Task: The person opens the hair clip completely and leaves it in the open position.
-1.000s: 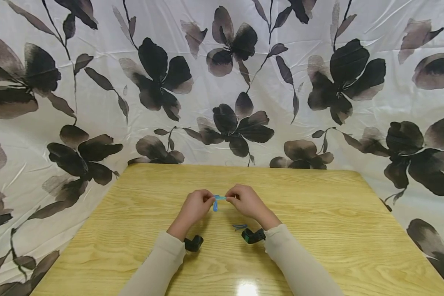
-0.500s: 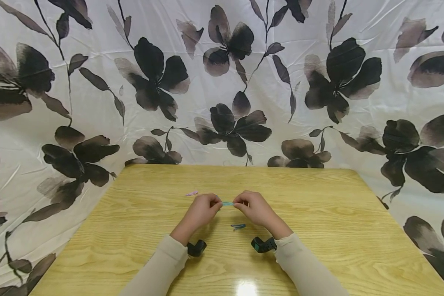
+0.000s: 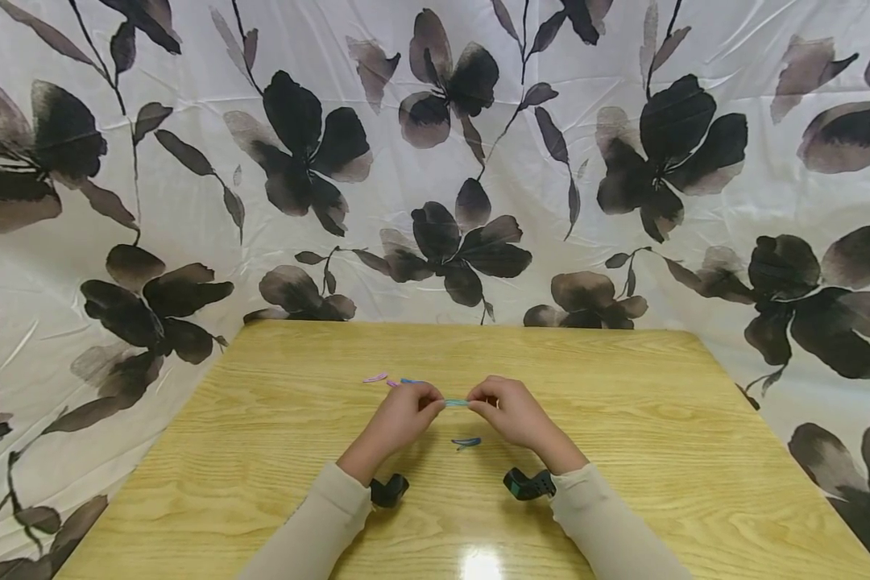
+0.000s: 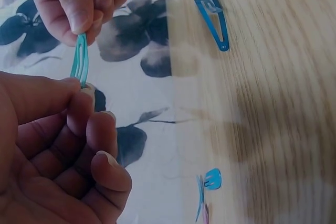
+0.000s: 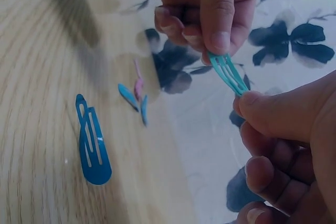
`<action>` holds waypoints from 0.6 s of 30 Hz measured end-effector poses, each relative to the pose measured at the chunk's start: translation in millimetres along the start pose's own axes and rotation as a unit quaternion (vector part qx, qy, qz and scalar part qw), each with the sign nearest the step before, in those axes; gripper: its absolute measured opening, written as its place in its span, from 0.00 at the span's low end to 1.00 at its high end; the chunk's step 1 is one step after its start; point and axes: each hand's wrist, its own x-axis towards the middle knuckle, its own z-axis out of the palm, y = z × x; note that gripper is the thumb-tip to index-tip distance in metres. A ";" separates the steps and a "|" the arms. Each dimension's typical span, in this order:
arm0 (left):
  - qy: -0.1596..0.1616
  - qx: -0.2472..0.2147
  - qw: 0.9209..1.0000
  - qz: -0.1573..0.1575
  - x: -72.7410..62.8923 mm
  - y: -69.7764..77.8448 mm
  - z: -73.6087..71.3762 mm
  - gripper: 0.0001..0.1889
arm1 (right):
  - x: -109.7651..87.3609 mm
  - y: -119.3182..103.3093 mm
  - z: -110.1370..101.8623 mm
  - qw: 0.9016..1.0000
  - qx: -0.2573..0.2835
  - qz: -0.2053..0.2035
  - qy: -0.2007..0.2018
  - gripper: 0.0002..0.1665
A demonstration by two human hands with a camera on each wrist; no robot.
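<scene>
A teal snap hair clip (image 3: 456, 403) is stretched between both hands just above the table. My left hand (image 3: 399, 419) pinches one end between thumb and forefinger, its other fingers curled loosely below. At the opposite end, thumb and fingers of my right hand (image 3: 511, 411) grip the clip. In the right wrist view the teal clip (image 5: 228, 74) looks bowed, its slots showing. Under the hands, nearer the person, a darker blue hair clip (image 3: 466, 442) lies on the table; the right wrist view shows this blue clip (image 5: 97, 174) with its prong swung out of the frame.
Beyond the left hand lie a pink clip (image 3: 375, 378) and a blue clip (image 3: 411, 380), partly covered by that hand. The wooden table (image 3: 623, 427) ends at a hanging floral cloth (image 3: 580, 201). Each wrist wears a black camera (image 3: 390, 490).
Both hands have shifted right and slightly toward the person, the teal clip between them. Pink and blue clips beyond the left hand have come into view. The near blue clip stays put.
</scene>
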 end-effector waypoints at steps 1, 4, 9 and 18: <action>0.000 -0.001 1.000 0.001 -0.2 0.0 0.4 0.10 | -0.4 0.2 -0.1 1.000 0.001 0.001 0.000 0.06; -0.002 -0.003 1.000 -0.001 -0.5 -0.6 1.5 0.10 | -1.3 0.8 0.2 1.000 0.000 0.006 -0.003 0.06; -0.004 -0.001 1.000 0.004 0.3 -2.0 1.5 0.09 | -2.2 0.6 0.0 1.000 -0.001 0.012 -0.009 0.07; -0.001 -0.013 1.000 0.005 0.0 -4.3 1.6 0.08 | -2.0 3.0 -0.5 1.000 -0.001 0.005 -0.006 0.09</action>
